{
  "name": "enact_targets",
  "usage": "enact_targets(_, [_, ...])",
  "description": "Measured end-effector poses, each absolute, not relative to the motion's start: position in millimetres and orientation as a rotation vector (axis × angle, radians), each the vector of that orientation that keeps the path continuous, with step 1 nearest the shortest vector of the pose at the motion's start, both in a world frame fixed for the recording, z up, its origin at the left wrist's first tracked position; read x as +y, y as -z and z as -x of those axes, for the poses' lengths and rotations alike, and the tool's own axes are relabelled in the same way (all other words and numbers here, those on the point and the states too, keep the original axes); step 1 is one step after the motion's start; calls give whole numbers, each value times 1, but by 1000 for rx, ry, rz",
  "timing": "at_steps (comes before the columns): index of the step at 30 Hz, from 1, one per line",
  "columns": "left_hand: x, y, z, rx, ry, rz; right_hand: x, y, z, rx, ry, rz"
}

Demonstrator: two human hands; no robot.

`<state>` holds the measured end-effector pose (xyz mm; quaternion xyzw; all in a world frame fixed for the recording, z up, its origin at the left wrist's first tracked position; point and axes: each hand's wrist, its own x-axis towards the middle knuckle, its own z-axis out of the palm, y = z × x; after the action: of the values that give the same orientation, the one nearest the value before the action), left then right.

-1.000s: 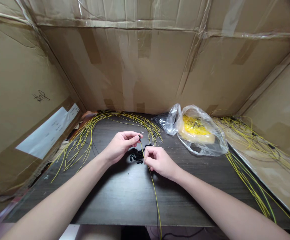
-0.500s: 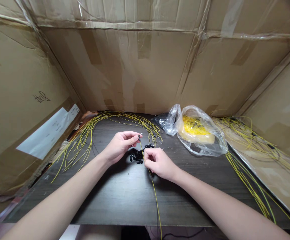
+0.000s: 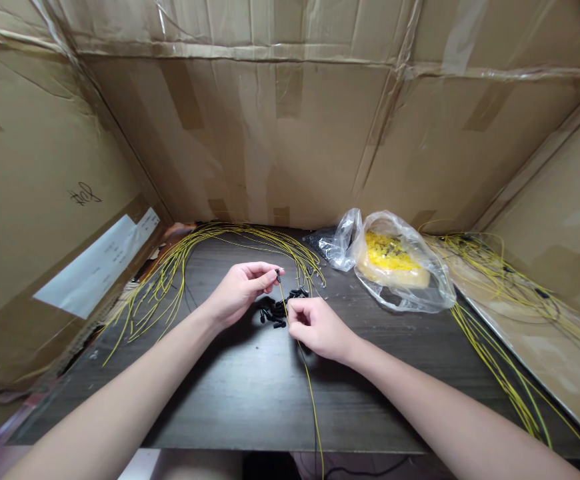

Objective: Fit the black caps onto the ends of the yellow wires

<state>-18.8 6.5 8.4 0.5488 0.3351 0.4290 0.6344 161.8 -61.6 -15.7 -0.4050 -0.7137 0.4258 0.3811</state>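
My left hand [image 3: 243,292] pinches a thin yellow wire [image 3: 290,337] between thumb and forefinger, close to a small dark fitting at the wire's tip [image 3: 278,273]. The wire runs down past my right hand [image 3: 317,327], whose fingers close on it, and it hangs over the front table edge. Just beneath my fingers lies a small heap of black rubber-like sleeves [image 3: 274,313], partly hidden by my right hand.
Long yellow wires [image 3: 170,280] loop across the dark wood tabletop [image 3: 230,393] at the back left. A clear plastic bag of yellow pieces [image 3: 395,267] stands back right. More wires lie on a cardboard sheet [image 3: 510,287], and cardboard walls [image 3: 250,133] enclose the table.
The view has shifted very slightly. My hands stay almost in place, with the wire still between them.
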Motion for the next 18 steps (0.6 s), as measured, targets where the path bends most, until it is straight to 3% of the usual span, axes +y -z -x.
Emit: enact_targets(18, [8,-7,21,767,-975,-1279,-62,14,-162,-1884,-1085,1032])
